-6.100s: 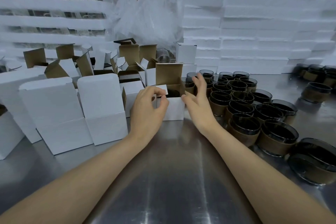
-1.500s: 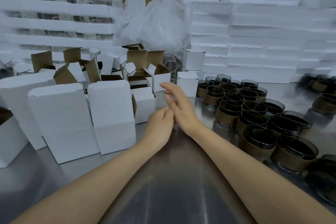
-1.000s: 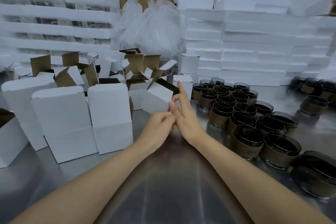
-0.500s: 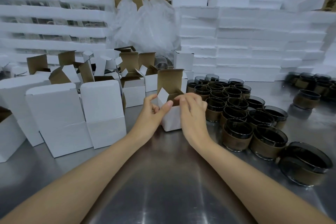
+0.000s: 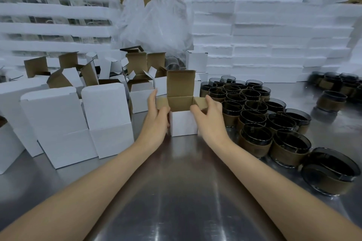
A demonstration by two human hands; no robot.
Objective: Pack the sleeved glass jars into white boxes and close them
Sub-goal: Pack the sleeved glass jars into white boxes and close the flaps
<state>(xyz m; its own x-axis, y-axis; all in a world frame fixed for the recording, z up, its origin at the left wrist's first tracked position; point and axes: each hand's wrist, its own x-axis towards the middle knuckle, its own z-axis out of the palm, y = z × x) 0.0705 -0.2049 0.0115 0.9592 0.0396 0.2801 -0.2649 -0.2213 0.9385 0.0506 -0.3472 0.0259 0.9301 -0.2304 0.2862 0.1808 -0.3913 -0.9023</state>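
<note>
A small white box [image 5: 183, 125] stands open on the steel table [image 5: 186, 191], its brown lid flap upright and both side flaps spread outward. Nothing shows inside it. My left hand [image 5: 156, 117] holds the box's left side, fingers along the outside of the left flap and thumb at the front corner. My right hand [image 5: 210, 118] pinches the right flap between thumb and fingers. Several dark glass jars with brown sleeves [image 5: 254, 117] stand packed together just right of the box.
Tall closed white boxes [image 5: 105, 117] stand at the left, with open empty boxes [image 5: 137, 76] behind them. White foam trays [image 5: 274, 45] and a clear plastic bag [image 5: 156, 19] line the back. More sleeved jars [image 5: 333, 92] sit at the far right.
An open box has been pulled from the pile to the spot in front of me. Both hands moved from its top to its sides, and the side flaps are now spread outward.
</note>
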